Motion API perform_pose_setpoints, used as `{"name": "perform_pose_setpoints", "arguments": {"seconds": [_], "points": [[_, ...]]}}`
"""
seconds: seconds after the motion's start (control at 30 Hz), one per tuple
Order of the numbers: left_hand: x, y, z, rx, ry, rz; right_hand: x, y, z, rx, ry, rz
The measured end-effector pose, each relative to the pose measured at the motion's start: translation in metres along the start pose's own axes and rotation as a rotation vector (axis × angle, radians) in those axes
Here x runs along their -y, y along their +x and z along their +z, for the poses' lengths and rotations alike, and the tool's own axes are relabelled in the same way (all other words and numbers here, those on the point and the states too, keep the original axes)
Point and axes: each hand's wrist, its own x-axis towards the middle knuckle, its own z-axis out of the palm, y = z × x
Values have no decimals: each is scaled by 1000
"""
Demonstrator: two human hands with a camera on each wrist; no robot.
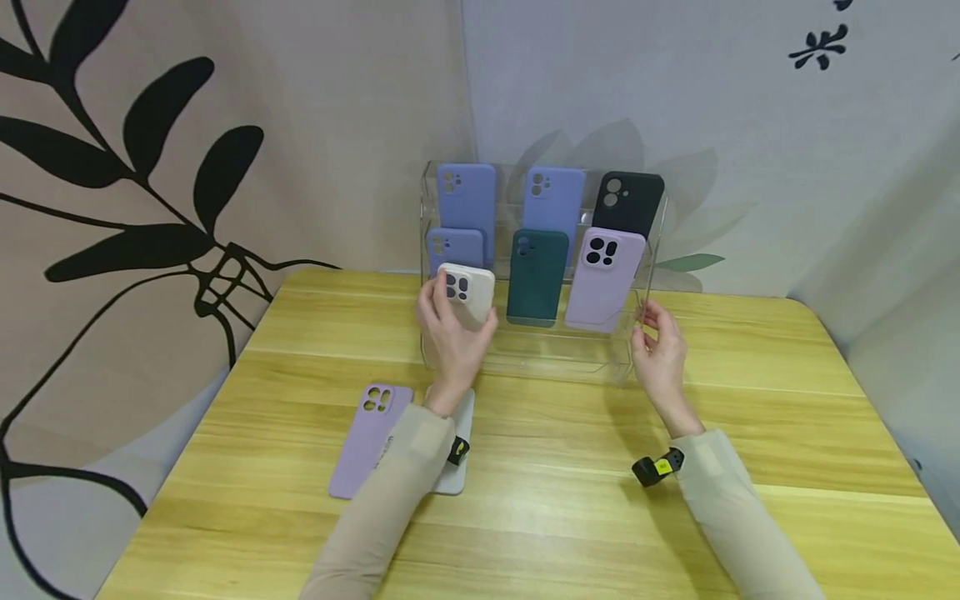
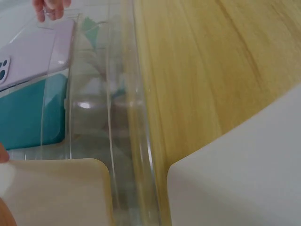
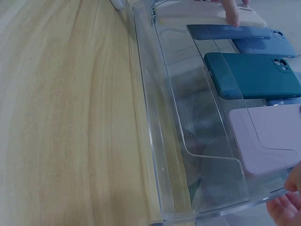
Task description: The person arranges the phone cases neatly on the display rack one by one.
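Observation:
My left hand point(image 1: 456, 346) grips a white phone case point(image 1: 476, 302) by its sides, at the left front of a clear acrylic display stand point(image 1: 555, 357). The case leans back, in front of a blue phone case point(image 1: 459, 242). Beside it in the stand are a dark green phone case point(image 1: 537, 279) and a lilac phone case point(image 1: 609, 271). My right hand point(image 1: 663, 354) pinches the stand's right side edge; in the right wrist view its fingers point(image 3: 282, 209) are at that edge. The left wrist view shows the lower end of the white case point(image 2: 61, 188) over the stand.
Behind, the stand holds two periwinkle phone cases point(image 1: 480, 196) point(image 1: 555, 196) and a black one point(image 1: 636, 200). On the wooden table point(image 1: 547, 500), a lilac phone case point(image 1: 360, 454) and a pale case point(image 1: 453, 479) lie by my left forearm, which partly covers them. A wall rises behind.

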Motion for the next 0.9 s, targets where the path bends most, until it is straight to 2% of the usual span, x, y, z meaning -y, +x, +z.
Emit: {"name": "perform_pose_setpoints", "arguments": {"seconds": [0.27, 0.53, 0.9], "points": [[-1, -5, 1, -2, 76, -36, -1, 0, 0, 3, -4, -2], [1, -6, 4, -7, 77, -78, 0, 0, 0, 4, -4, 2], [6, -15, 5, 4, 108, -101, -1, 0, 0, -6, -6, -20]]}}
